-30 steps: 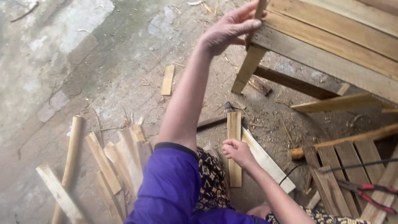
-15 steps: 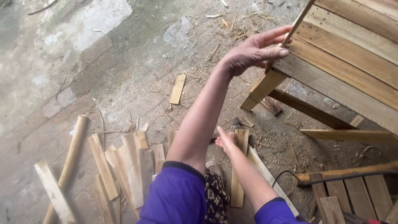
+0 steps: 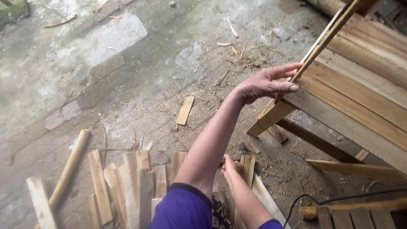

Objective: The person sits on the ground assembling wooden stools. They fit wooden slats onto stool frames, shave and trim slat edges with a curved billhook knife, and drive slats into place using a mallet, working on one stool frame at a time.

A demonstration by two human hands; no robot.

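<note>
Dusty concrete floor, left hand pinching thin pale wooden slat, right hand gripping dark hammer handle.

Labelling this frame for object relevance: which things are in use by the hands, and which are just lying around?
In use:
left hand on thin wooden strip
slatted wooden frame that the strip leans on
right hand on short plank

Lying about:
pile of wood offcuts
round pole
loose wood chip
black cable
</note>
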